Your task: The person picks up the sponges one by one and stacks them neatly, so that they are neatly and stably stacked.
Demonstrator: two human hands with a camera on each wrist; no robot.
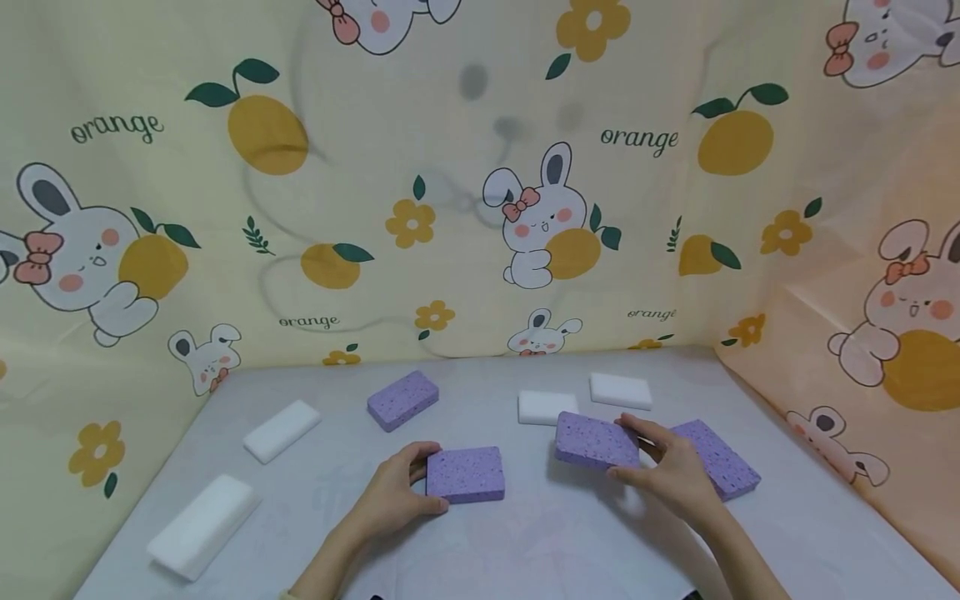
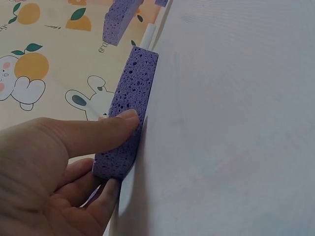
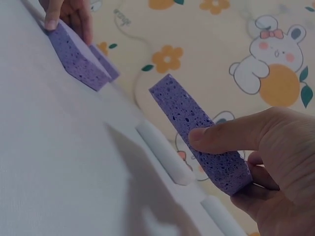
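My left hand (image 1: 397, 489) grips a purple speckled sponge (image 1: 466, 475) by its left end, thumb on the near edge and fingers at the far edge. In the left wrist view that sponge (image 2: 129, 83) sits right at the table surface. My right hand (image 1: 667, 467) holds another purple sponge (image 1: 596, 440) by its right end, pinched between thumb and fingers. It is raised above the table, with a shadow below, as the right wrist view of this sponge (image 3: 197, 132) shows. Partly behind the right hand lies a third purple sponge (image 1: 718, 458).
Another purple sponge (image 1: 403, 401) lies at the back of the white table (image 1: 480, 558). Two white blocks (image 1: 281, 431) (image 1: 204, 527) rest on the left. Behind the right sponge lie two more white blocks (image 1: 547, 407) (image 1: 620, 390). A patterned cloth (image 1: 450, 275) hangs around the back and sides.
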